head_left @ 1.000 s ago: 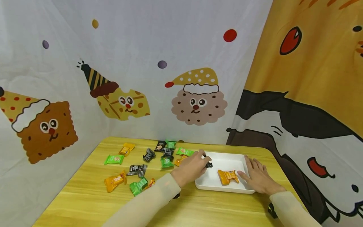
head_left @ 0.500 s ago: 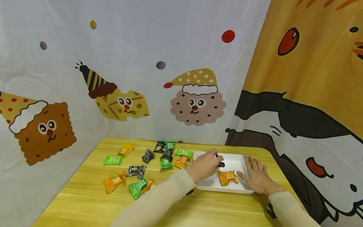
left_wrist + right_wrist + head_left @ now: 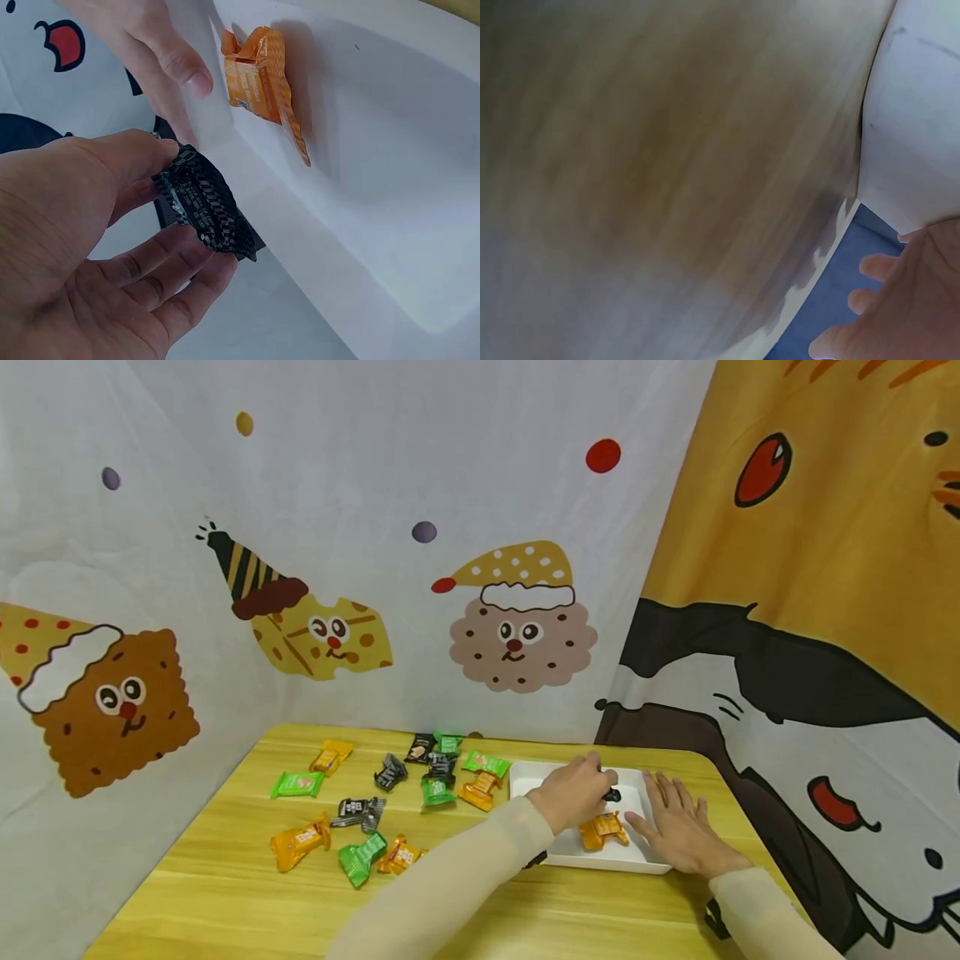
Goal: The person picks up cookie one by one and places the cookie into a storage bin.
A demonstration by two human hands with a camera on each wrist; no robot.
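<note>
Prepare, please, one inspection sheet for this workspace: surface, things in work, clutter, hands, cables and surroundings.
Surface: wood-patterned table.
Things in work: black packet held over the white tray; orange packet inside the tray.
Clutter: loose packets, orange, green and dark, scattered left of the tray.
Left hand: pinches the black packet with thumb and fingers.
Right hand: at the tray's right edge, fingers straight.
Cables: nothing seen.
Surroundings: cartoon-printed cloth behind the table.

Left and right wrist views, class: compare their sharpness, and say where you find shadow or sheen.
Left wrist: the black packet looks fairly crisp, its checked pattern visible; a soft grey shadow falls beside the orange packet on the white tray. Right wrist: the tabletop is blurred, its grain smeared, with pale sheen at lower left.
</note>
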